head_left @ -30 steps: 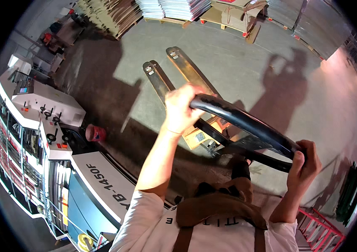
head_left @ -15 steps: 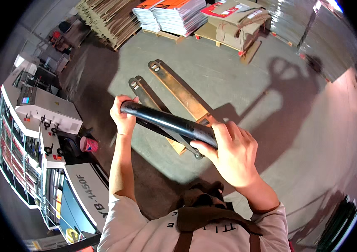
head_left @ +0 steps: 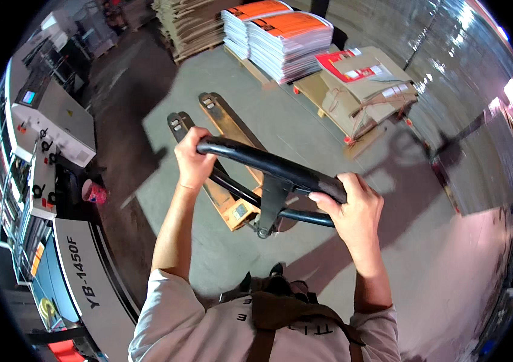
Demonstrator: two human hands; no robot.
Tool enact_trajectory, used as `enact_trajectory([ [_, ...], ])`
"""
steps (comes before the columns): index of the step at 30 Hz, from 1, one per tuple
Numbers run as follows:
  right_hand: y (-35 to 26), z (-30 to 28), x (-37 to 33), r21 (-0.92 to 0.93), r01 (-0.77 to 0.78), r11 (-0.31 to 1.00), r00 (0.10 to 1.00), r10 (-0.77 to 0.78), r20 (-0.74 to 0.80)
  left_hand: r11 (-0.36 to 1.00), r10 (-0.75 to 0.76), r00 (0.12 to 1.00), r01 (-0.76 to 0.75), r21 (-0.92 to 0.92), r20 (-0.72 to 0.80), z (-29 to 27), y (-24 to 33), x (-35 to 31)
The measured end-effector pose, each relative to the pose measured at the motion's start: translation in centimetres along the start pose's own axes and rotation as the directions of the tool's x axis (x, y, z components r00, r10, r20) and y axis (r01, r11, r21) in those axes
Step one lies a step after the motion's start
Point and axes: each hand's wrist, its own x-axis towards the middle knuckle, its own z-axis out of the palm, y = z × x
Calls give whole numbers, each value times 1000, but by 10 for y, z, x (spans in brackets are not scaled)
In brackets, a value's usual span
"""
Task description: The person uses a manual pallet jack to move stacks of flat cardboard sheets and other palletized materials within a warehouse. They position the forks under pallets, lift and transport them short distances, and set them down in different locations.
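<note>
Both my hands grip the black looped handle (head_left: 268,164) of a pallet jack. My left hand (head_left: 195,160) wraps round the handle's upper left end, and my right hand (head_left: 353,208) closes on its right end with the thumb along the bar. Below the handle, the yellow, worn pallet jack (head_left: 227,202) stands on the grey floor, its two forks pointing away from me to the upper left. No load lies on the forks. The handle hides part of the jack's body.
A grey machine (head_left: 57,123) with a small screen runs along the left, a pink bucket (head_left: 94,192) beside it. At the back are stacked cardboard (head_left: 190,27), orange-topped stacks (head_left: 289,45) and a low pallet of flattened cartons (head_left: 362,90). Wrapped goods (head_left: 480,120) stand right.
The handle has tipped so its loop and centre stem now show more. The jack and the machine sit further left in view, and the carton pallet appears nearer.
</note>
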Motion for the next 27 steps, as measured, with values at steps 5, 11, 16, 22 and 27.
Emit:
enact_trajectory([
  [5, 78, 39, 104, 127, 62, 990, 996, -69, 50, 993, -15, 997, 23, 113, -72, 60, -22, 52],
  [11, 164, 103, 245, 305, 164, 938, 964, -218, 154, 972, -73, 982, 109, 207, -174, 125, -45, 124],
  [16, 202, 181, 351, 371, 360, 856, 892, -432, 132, 913, -140, 951, 231, 335, -274, 157, -94, 182],
  [22, 231, 287, 497, 519, 413, 748, 795, -574, 197, 863, -184, 910, 330, 381, -372, 194, -138, 249],
  [27, 217, 385, 592, 629, 428, 649, 745, -648, 161, 814, -203, 868, 407, 415, -453, 205, -208, 306],
])
